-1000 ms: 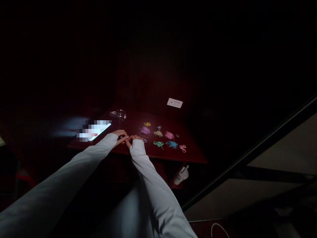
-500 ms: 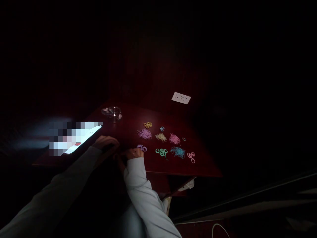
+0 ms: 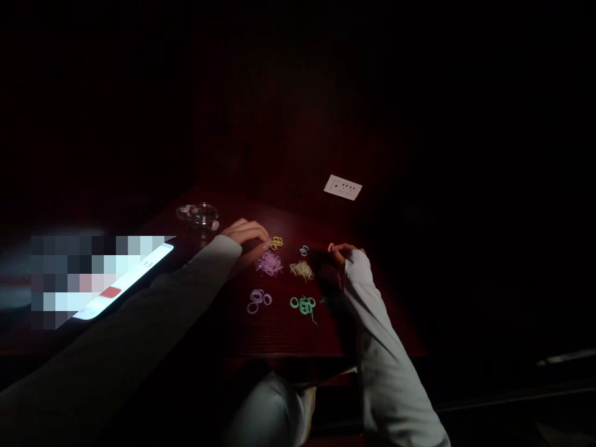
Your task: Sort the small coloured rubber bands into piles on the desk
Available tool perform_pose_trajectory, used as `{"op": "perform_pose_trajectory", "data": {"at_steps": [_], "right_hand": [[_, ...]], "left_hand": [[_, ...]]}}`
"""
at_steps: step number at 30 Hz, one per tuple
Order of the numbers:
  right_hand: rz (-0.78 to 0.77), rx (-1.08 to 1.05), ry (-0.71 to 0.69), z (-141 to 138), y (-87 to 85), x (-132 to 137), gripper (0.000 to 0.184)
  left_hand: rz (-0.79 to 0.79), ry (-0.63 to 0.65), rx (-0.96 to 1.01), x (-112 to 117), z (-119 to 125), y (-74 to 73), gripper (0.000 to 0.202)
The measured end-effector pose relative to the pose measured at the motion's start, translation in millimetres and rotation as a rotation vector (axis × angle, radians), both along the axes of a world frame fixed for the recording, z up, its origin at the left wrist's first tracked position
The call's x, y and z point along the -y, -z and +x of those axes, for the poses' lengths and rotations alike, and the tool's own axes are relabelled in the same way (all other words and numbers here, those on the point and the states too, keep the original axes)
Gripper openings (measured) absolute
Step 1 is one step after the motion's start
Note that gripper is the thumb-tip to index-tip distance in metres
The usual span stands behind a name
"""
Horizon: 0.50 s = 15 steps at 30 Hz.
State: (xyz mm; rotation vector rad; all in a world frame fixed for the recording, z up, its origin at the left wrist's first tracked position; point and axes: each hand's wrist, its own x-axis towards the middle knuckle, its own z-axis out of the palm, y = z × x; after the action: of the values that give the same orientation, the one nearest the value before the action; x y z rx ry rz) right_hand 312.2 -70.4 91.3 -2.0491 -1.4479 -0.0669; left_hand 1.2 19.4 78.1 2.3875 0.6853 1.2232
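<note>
Right hand (image 3: 343, 249): fingertips pinching a small pink ring (image 3: 331, 247), right of the blue rings (image 3: 304, 250), over the table (image 3: 279, 338). Ring juts leftward past the fingertips; too small to fix a long axis. Left hand (image 3: 245, 232): fingers curled beside yellow rings (image 3: 276, 243); cannot tell whether gripping. Handling, judged: light edge pinch, no stretching.

Left hand (image 3: 246, 232), right hand (image 3: 347, 249) apart
</note>
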Motion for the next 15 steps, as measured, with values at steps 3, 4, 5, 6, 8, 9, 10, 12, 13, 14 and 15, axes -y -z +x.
{"op": "perform_pose_trajectory", "data": {"at_steps": [3,4,5,6,8,9,10,12,13,14,15], "right_hand": [[-0.228,0.105,0.121,20.0,-5.5,-20.3,0.05],[-0.302,0.144,0.143,21.8,-5.8,-25.3,0.051],[-0.37,0.182,0.157,22.2,-5.9,-29.8,0.051],[-0.428,0.218,0.167,21.8,-6.0,-34.3,0.051],[-0.508,0.279,0.184,20.6,-5.7,-43.2,0.052],[-0.534,0.305,0.193,20.3,-5.0,-47.7,0.053],[-0.55,0.329,0.209,20.5,-3.5,-52.0,0.052],[-0.555,0.379,0.241,22.5,1.9,-59.5,0.049],[-0.547,0.405,0.256,24.5,5.5,-62.2,0.047],[-0.529,0.433,0.259,27.1,9.3,-64.2,0.043],[-0.505,0.464,0.242,30.1,12.9,-65.3,0.039]], "left_hand": [[-0.026,0.0,-0.038,-22.0,25.5,2.7,0.024],[-0.05,-0.004,-0.051,-29.5,29.6,9.5,0.023],[-0.08,-0.016,-0.061,-36.4,31.7,17.7,0.024],[-0.114,-0.035,-0.071,-42.5,32.2,26.3,0.024],[-0.172,-0.069,-0.09,-51.6,30.9,41.4,0.023],[-0.185,-0.075,-0.096,-54.5,30.0,47.1,0.024],[-0.192,-0.075,-0.099,-56.6,29.3,51.2,0.024],[-0.199,-0.074,-0.099,-58.6,29.4,55.6,0.024],[-0.202,-0.074,-0.097,-58.8,30.0,56.4,0.024],[-0.203,-0.072,-0.096,-58.8,30.9,56.9,0.023],[-0.202,-0.068,-0.095,-58.7,32.0,57.1,0.022]]}}
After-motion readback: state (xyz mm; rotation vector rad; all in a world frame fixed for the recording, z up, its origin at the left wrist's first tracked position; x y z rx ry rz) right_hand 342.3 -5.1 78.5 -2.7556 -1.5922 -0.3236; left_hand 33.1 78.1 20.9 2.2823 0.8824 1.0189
